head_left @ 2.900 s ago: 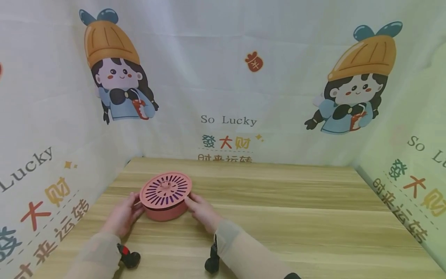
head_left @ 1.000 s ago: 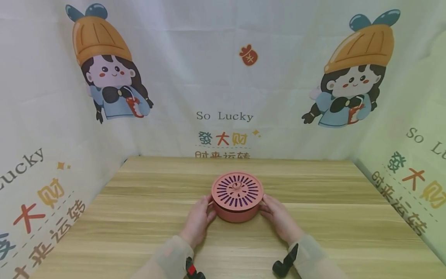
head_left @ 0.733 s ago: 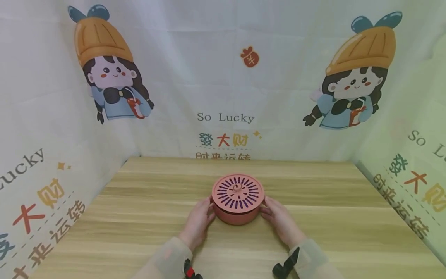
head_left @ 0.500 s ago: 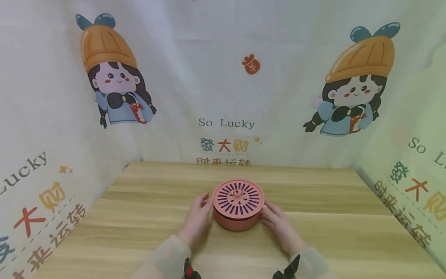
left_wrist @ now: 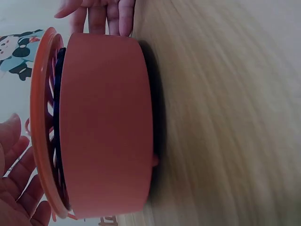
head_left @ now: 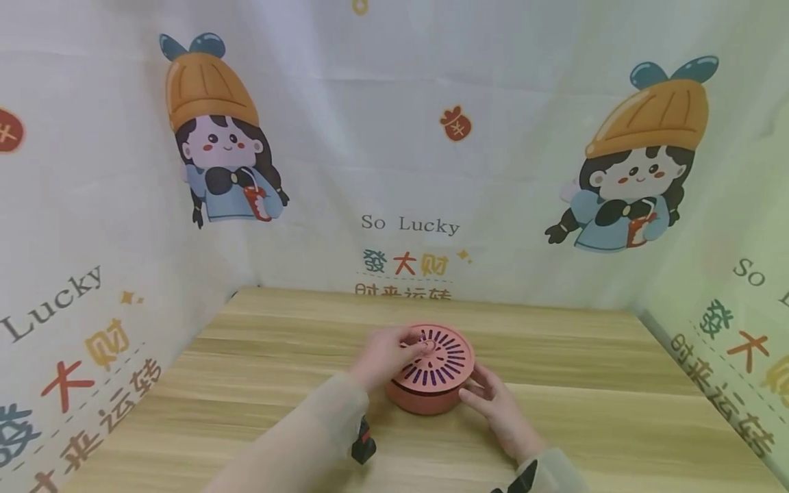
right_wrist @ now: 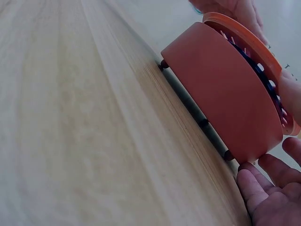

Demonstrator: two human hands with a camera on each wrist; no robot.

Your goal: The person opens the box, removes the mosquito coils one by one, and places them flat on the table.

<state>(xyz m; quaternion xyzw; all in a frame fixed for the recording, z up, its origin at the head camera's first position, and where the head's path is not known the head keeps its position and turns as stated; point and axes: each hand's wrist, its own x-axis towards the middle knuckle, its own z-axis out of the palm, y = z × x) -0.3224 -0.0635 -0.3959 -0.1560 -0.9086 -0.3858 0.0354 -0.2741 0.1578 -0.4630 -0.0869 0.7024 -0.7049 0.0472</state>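
Note:
A round coral-pink box (head_left: 425, 402) with a slotted lid (head_left: 457, 349) stands on the wooden table; it looks like a mosquito coil holder. Something dark purple shows through the slots. My left hand (head_left: 385, 352) reaches over the lid, its thumb and index fingertips beside the small central knob (head_left: 429, 347). In the left wrist view, the thumb and fingers of that hand (left_wrist: 16, 176) are spread beside the lid. My right hand (head_left: 502, 414) rests its fingertips against the box's right side. Small feet (right_wrist: 229, 155) lift the box's base off the table in the right wrist view.
The light wood table (head_left: 573, 390) extends around the box on every side. A white cloth backdrop (head_left: 518, 89) with printed cartoon figures and lettering closes off the back and both sides. A black wrist camera (head_left: 364, 445) is strapped to the left sleeve.
Both hands moved the box from the table's left to its middle. Since half a second ago, my left hand has left the box's side and risen over the lid's knob; my right hand stays beside it.

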